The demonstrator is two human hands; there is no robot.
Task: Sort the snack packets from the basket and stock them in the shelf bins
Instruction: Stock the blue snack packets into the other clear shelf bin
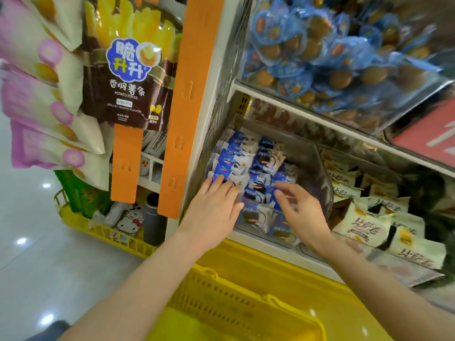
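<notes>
Blue-and-white foil snack packets [248,168] lie in rows in the clear plastic shelf bin [318,173], right under your fingers. Your left hand [214,205] is flat on the near-left rows, fingers straight and close together, tips on a blue wrapper, gripping nothing. Your right hand [300,210] is just beside it, over the near-right packets, fingers spread and loosely curved, nothing held. Whether those fingertips touch the wrappers, you can't tell through the blur.

Below both wrists, between your forearms, sits the yellow slotted plastic basket [234,303]; its inside is too blurred to read. Past your right hand, beyond the bin's clear wall, cream packets with dark lettering [364,227] fill the neighbouring bin. Above both hands, one shelf up, there's a heap of blue-wrapped round brown snacks [320,52]. Left of your left hand hangs an orange card strip [187,107], and further left and higher, a brown potato-sticks bag [125,77]. Low beyond your left forearm, a second yellow crate [98,230] holds mixed goods.
</notes>
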